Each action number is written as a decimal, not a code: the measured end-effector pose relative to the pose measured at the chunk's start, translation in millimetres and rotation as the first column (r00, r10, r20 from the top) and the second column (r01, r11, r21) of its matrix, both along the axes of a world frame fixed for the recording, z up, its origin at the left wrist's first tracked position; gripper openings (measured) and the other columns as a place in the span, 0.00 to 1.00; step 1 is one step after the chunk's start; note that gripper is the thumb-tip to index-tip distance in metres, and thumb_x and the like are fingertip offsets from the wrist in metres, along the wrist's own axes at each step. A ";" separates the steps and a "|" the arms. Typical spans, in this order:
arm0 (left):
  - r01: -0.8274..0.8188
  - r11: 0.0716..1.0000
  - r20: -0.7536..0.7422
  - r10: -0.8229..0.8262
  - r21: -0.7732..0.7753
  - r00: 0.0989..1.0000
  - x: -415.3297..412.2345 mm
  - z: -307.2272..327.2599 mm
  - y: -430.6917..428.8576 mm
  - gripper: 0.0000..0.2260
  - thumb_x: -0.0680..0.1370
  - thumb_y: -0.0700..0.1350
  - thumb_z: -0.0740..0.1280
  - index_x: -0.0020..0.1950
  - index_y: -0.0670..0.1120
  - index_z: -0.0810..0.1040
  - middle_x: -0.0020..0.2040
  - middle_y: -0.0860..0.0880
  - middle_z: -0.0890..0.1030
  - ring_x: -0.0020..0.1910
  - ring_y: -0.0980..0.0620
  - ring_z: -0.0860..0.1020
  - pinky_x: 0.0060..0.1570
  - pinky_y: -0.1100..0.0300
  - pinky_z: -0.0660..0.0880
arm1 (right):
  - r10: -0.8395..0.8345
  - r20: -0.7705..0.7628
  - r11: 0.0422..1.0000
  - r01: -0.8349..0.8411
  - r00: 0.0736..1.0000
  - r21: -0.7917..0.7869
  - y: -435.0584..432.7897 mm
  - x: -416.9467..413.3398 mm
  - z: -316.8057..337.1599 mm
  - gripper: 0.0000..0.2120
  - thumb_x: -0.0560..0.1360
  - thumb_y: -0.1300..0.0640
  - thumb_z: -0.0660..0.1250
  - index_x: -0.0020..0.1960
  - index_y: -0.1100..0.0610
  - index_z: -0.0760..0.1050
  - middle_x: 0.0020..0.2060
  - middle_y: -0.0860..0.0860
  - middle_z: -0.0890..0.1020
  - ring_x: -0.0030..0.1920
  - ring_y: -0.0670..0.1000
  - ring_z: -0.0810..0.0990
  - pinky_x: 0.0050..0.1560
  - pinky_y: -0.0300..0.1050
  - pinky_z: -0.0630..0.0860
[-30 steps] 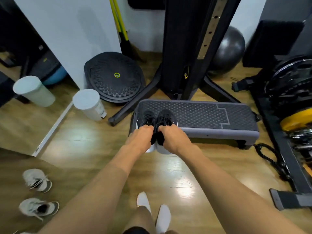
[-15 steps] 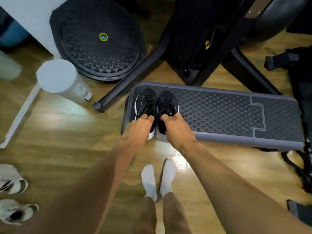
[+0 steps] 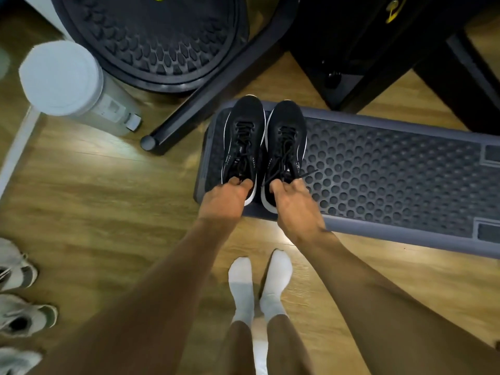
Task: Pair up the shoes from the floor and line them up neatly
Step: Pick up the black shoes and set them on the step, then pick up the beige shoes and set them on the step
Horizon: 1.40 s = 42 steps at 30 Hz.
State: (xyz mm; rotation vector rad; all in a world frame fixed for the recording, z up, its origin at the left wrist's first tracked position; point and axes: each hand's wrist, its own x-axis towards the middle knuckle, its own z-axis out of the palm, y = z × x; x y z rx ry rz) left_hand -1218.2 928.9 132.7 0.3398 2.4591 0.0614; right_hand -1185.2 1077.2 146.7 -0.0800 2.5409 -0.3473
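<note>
Black mesh, white soles: the left sneaker [image 3: 244,142] and the right sneaker [image 3: 286,142] are lying side by side at the left end of the grey step platform [image 3: 378,171], toes pointing away from the camera, sides nearly touching. Heels are sitting at the platform's near edge and toes are reaching its far edge. I can't tell whether the soles are fully resting on the deck or being held slightly up.

The left hand [image 3: 226,198] is gripping the left sneaker at the heel collar, fingers curling into the opening. The right hand [image 3: 295,207] is pinching the right sneaker's heel collar the same way, and a loose lace is trailing out past its fingers onto the deck.

The platform is standing on the wooden floor [image 3: 94,198]. A black machine leg [image 3: 205,104] is running diagonally just beyond its left corner. A white pedal bin [image 3: 73,82] is standing left of that leg, with a black studded balance disc [image 3: 151,36] behind both.

Feet in white socks [image 3: 240,282] are standing close together just short of the platform, between the forearms.

I'm seeing three pale grey sneakers [image 3: 16,269] at the left frame edge, well apart from the platform. All are cropped, so I can't tell how they pair.
</note>
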 end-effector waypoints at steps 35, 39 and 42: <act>-0.699 0.632 -0.461 0.757 0.335 0.464 169.0 379.3 -194.6 0.29 0.76 0.58 0.61 0.76 0.55 0.58 0.79 0.46 0.52 0.78 0.44 0.49 0.75 0.43 0.50 | 0.489 -0.487 0.782 -0.611 0.723 -0.121 -229.9 74.3 379.2 0.31 0.77 0.59 0.59 0.77 0.57 0.52 0.76 0.57 0.56 0.77 0.57 0.53 0.74 0.60 0.54; -0.786 0.495 -0.480 0.826 0.371 0.295 250.3 403.6 -249.4 0.28 0.76 0.61 0.60 0.75 0.56 0.59 0.79 0.48 0.53 0.78 0.46 0.49 0.75 0.44 0.52 | 0.586 -0.539 0.667 -0.738 0.605 -0.104 -288.8 128.7 403.9 0.34 0.76 0.53 0.63 0.77 0.58 0.53 0.76 0.59 0.58 0.76 0.58 0.55 0.73 0.60 0.58; -0.833 0.403 -0.466 0.861 0.380 0.204 315.3 406.5 -283.0 0.28 0.77 0.61 0.59 0.75 0.56 0.59 0.79 0.49 0.53 0.78 0.45 0.51 0.74 0.45 0.52 | 0.643 -0.553 0.581 -0.808 0.530 -0.099 -333.6 177.3 410.6 0.35 0.75 0.53 0.65 0.77 0.58 0.53 0.75 0.59 0.58 0.76 0.59 0.56 0.72 0.58 0.59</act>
